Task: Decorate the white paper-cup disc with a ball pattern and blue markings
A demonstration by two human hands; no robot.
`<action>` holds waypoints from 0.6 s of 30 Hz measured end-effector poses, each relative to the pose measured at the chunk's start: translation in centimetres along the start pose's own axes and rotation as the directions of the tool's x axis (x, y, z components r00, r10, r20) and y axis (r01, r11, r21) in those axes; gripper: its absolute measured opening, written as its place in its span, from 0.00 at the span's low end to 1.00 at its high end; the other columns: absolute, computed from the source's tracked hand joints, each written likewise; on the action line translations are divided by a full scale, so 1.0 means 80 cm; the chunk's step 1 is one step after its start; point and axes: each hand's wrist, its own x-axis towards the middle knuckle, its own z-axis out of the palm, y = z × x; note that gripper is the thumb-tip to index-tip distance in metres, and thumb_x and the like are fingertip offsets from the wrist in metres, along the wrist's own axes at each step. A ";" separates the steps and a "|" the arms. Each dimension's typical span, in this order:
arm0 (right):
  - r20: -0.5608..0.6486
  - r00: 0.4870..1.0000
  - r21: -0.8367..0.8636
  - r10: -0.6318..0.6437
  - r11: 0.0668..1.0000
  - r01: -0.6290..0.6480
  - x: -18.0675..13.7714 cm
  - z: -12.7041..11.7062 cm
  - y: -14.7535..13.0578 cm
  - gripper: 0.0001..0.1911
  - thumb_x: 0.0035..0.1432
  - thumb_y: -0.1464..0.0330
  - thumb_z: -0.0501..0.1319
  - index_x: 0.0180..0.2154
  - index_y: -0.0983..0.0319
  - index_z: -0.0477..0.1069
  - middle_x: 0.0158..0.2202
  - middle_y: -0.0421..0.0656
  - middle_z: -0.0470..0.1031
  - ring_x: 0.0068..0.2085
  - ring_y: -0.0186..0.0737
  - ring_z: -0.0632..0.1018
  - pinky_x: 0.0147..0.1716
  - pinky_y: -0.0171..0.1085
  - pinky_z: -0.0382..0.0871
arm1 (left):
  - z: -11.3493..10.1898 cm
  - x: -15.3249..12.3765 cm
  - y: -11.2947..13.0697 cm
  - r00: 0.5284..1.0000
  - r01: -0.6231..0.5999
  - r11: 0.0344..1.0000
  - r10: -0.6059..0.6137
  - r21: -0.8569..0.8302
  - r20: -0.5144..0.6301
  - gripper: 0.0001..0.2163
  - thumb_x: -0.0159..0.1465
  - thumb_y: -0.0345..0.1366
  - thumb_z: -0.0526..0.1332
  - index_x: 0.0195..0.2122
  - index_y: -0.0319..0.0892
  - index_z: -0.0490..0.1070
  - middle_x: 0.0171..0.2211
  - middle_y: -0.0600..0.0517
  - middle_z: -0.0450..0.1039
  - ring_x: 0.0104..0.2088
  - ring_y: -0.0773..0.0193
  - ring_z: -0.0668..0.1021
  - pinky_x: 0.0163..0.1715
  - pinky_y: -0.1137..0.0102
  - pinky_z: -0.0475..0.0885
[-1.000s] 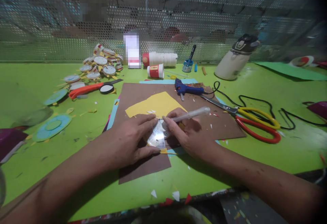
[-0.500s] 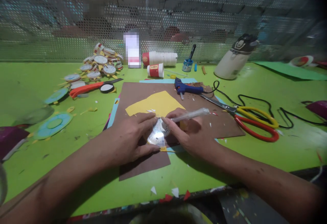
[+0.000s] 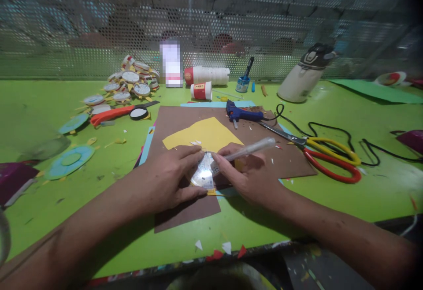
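Note:
My left hand (image 3: pixel 173 173) grips the left edge of a shiny round disc (image 3: pixel 202 174) with dotted markings, its fingers at the far edge and its thumb at the near edge. A bit of yellow shows under the near edge, by the thumb. My right hand (image 3: pixel 244 173) pinches a translucent pen-like stick (image 3: pixel 253 147) between thumb and fingers. Its lower end is over the disc, while the free end points up to the right. Whether the tip touches the disc is hidden. Beyond both hands lies a yellow paper sheet (image 3: pixel 205 132) with small white scraps on it.
Under my hands is a brown sheet (image 3: pixel 291 162). A blue glue gun (image 3: pixel 244 113) and large scissors (image 3: pixel 330 151) lie to the right. An orange cutter (image 3: pixel 114 114) and a pile of round paper pieces (image 3: pixel 130 80) are at left. Behind are cups (image 3: pixel 201 91) and a bottle (image 3: pixel 304 76).
The translucent stick has tilted slightly, its free end shifting a little right and up. My right hand has moved slightly with it. My left hand stays in place on the disc.

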 end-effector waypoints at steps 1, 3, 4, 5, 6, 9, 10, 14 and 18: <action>0.005 1.000 0.002 0.012 1.000 -0.012 0.000 0.000 -0.001 0.11 0.63 0.68 0.58 0.27 0.60 0.71 0.24 0.41 0.76 0.25 0.36 0.77 0.28 0.36 0.70 | 0.000 0.000 0.000 1.000 -0.001 1.000 0.001 0.000 0.005 0.23 0.65 0.42 0.63 0.59 0.43 0.66 0.58 0.41 0.69 0.56 0.47 0.74 0.53 0.58 0.73; 0.013 0.999 0.006 0.032 0.999 -0.032 -0.001 -0.002 -0.003 0.12 0.63 0.68 0.58 0.27 0.60 0.71 0.23 0.40 0.76 0.24 0.36 0.77 0.28 0.36 0.69 | 0.000 -0.001 0.000 1.000 0.008 1.000 -0.008 -0.001 0.003 0.23 0.65 0.43 0.63 0.60 0.43 0.65 0.59 0.40 0.68 0.57 0.46 0.74 0.54 0.57 0.73; 0.016 0.999 0.006 0.036 0.999 -0.036 -0.002 -0.002 -0.003 0.12 0.63 0.68 0.58 0.26 0.59 0.71 0.23 0.40 0.76 0.24 0.36 0.77 0.27 0.36 0.69 | 0.001 -0.001 0.000 1.000 0.020 1.000 -0.020 -0.002 -0.002 0.24 0.65 0.44 0.63 0.60 0.44 0.65 0.60 0.40 0.68 0.57 0.46 0.74 0.54 0.57 0.73; 0.021 0.999 0.005 0.038 0.999 -0.038 -0.002 -0.003 -0.004 0.12 0.63 0.68 0.58 0.26 0.59 0.70 0.23 0.40 0.76 0.24 0.36 0.77 0.27 0.36 0.69 | 0.001 -0.001 0.000 0.999 0.033 0.999 -0.033 -0.005 -0.010 0.24 0.64 0.45 0.63 0.60 0.44 0.65 0.60 0.40 0.68 0.57 0.46 0.74 0.54 0.56 0.73; 0.026 0.999 0.005 0.034 0.999 -0.034 -0.003 -0.003 -0.005 0.12 0.63 0.69 0.58 0.26 0.59 0.70 0.23 0.40 0.76 0.24 0.36 0.76 0.27 0.35 0.69 | 0.002 -0.001 0.000 0.999 0.043 0.999 -0.044 -0.008 -0.015 0.24 0.64 0.45 0.63 0.60 0.44 0.65 0.60 0.40 0.68 0.57 0.45 0.74 0.54 0.56 0.73; 0.031 0.999 -0.003 0.016 1.000 -0.016 -0.004 -0.005 -0.007 0.12 0.63 0.69 0.58 0.26 0.60 0.70 0.23 0.40 0.76 0.25 0.35 0.77 0.28 0.35 0.69 | 0.002 -0.001 0.000 0.999 0.044 0.999 -0.044 -0.013 -0.009 0.23 0.64 0.45 0.63 0.59 0.43 0.67 0.60 0.40 0.68 0.56 0.45 0.74 0.53 0.56 0.73; 0.030 0.999 -0.003 0.014 1.000 -0.014 -0.004 -0.005 -0.007 0.12 0.63 0.69 0.58 0.25 0.60 0.70 0.23 0.40 0.76 0.25 0.35 0.77 0.28 0.35 0.68 | 0.001 -0.001 0.000 0.999 0.040 0.999 -0.040 -0.012 -0.009 0.23 0.64 0.45 0.63 0.59 0.42 0.67 0.60 0.40 0.68 0.56 0.45 0.74 0.53 0.56 0.73; 0.024 1.000 -0.024 -0.015 1.000 0.015 -0.005 -0.007 -0.005 0.11 0.63 0.70 0.58 0.28 0.61 0.72 0.24 0.40 0.77 0.26 0.35 0.77 0.27 0.35 0.68 | 0.000 -0.001 0.000 0.999 0.054 0.998 -0.054 -0.009 0.000 0.25 0.64 0.45 0.63 0.60 0.42 0.66 0.60 0.40 0.67 0.57 0.45 0.74 0.54 0.55 0.72; 0.030 0.999 -0.030 -0.032 0.999 0.033 -0.005 -0.005 -0.003 0.11 0.63 0.70 0.57 0.27 0.61 0.72 0.24 0.41 0.77 0.26 0.36 0.77 0.27 0.35 0.68 | 0.001 0.000 0.000 0.998 0.069 0.997 -0.069 -0.015 0.010 0.25 0.64 0.45 0.63 0.60 0.43 0.65 0.61 0.41 0.67 0.57 0.46 0.74 0.54 0.55 0.73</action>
